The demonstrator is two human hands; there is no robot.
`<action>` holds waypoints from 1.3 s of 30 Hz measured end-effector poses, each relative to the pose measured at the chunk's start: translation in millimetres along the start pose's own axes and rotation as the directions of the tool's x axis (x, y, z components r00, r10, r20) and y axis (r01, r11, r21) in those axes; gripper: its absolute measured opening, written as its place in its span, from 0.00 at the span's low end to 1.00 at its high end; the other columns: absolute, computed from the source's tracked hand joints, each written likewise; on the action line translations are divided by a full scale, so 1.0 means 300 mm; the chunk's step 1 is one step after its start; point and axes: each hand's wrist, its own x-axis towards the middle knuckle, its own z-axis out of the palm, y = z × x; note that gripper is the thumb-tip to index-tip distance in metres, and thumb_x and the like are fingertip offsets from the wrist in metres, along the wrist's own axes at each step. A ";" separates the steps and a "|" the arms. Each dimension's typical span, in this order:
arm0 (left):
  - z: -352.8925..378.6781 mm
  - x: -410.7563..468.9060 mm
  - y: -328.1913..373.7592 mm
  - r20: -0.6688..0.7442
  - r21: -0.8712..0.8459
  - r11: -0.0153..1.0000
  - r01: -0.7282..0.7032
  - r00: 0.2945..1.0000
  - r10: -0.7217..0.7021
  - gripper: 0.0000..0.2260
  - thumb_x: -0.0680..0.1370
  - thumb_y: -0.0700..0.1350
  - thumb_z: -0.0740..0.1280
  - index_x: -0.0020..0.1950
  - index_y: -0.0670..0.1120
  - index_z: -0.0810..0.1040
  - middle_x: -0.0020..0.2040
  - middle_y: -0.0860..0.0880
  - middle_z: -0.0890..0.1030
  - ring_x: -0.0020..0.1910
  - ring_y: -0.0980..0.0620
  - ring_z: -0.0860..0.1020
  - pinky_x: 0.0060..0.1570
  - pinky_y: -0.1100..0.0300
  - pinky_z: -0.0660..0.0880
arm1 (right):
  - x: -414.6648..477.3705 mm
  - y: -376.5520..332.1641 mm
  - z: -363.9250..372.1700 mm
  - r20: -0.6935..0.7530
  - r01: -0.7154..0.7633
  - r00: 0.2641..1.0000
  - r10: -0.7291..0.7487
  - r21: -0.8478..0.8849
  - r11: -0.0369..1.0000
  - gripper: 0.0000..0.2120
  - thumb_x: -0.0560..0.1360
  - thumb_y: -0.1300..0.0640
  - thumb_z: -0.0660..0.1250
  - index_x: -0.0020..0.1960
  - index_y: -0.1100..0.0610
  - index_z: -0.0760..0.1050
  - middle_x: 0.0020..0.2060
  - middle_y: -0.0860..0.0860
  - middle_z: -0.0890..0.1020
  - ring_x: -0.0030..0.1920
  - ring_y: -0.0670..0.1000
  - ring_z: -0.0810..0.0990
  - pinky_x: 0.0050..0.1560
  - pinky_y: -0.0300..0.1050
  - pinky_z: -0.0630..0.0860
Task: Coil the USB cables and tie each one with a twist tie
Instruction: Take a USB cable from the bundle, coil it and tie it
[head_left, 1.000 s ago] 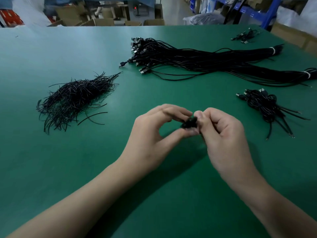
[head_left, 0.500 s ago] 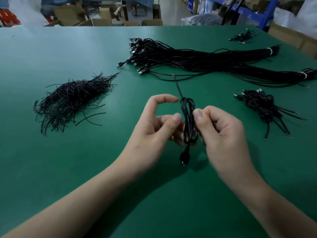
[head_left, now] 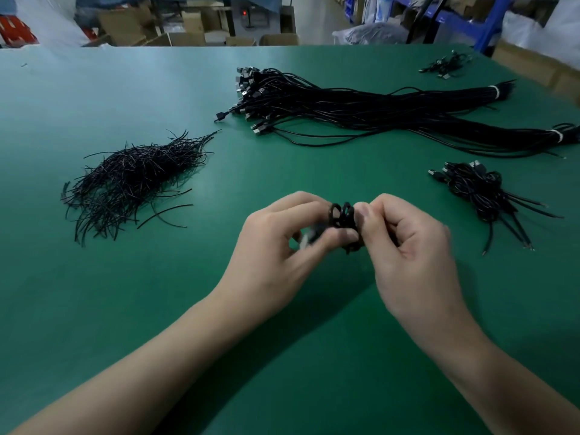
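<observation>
In the head view, just above the middle of the frame, the left hand and right hand meet over a small coiled cable. Each pinches it with curled fingers and thumb, probably so the loops cannot spring open; whether a tie is on it I cannot tell. The pile of twist ties lies at left, the loose cables upper right, and the finished coils at right. All rest on a green table; cardboard boxes and a blue rack stand behind.

Warehouse workshop: cardboard boxes, blue shelving, green worktable.
</observation>
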 end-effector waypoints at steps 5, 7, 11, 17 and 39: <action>-0.002 -0.001 0.013 0.128 -0.262 0.949 0.173 0.981 -0.144 0.19 0.82 0.54 0.63 0.41 0.40 0.77 0.33 0.45 0.69 0.34 0.53 0.67 0.34 0.50 0.65 | -0.005 -0.020 -0.007 0.008 0.125 0.992 -0.124 -0.101 0.987 0.18 0.83 0.54 0.63 0.35 0.60 0.69 0.25 0.48 0.65 0.25 0.45 0.62 0.26 0.37 0.58; -0.002 0.002 0.017 0.206 -0.374 0.889 0.265 0.958 -0.199 0.23 0.83 0.54 0.61 0.42 0.34 0.75 0.35 0.36 0.69 0.35 0.42 0.66 0.36 0.46 0.64 | -0.003 -0.027 -0.006 0.008 0.167 0.986 -0.167 -0.133 0.977 0.18 0.82 0.56 0.63 0.35 0.60 0.69 0.25 0.45 0.64 0.26 0.44 0.62 0.28 0.33 0.57; -0.017 0.004 0.016 0.408 -0.518 0.715 0.470 0.870 -0.276 0.21 0.82 0.55 0.61 0.39 0.40 0.78 0.34 0.40 0.76 0.35 0.47 0.73 0.39 0.56 0.68 | 0.000 -0.037 -0.005 0.033 0.284 0.959 -0.283 -0.204 0.937 0.16 0.81 0.59 0.64 0.35 0.58 0.69 0.27 0.36 0.63 0.27 0.39 0.65 0.31 0.28 0.60; 0.009 -0.001 0.007 0.280 -0.578 0.716 0.392 0.919 -0.278 0.13 0.82 0.52 0.61 0.42 0.51 0.80 0.37 0.52 0.82 0.36 0.52 0.78 0.36 0.63 0.73 | 0.010 0.000 0.004 -0.007 0.077 0.997 -0.077 0.018 0.997 0.18 0.83 0.54 0.63 0.34 0.50 0.68 0.26 0.42 0.72 0.26 0.43 0.67 0.28 0.37 0.66; -0.014 0.013 0.009 0.121 -0.380 0.877 0.294 0.956 -0.268 0.12 0.76 0.55 0.73 0.37 0.50 0.81 0.33 0.44 0.80 0.36 0.51 0.77 0.39 0.54 0.74 | -0.006 -0.010 0.010 0.006 0.055 0.998 -0.055 -0.030 0.998 0.19 0.83 0.52 0.62 0.35 0.55 0.67 0.25 0.46 0.65 0.26 0.43 0.62 0.25 0.40 0.58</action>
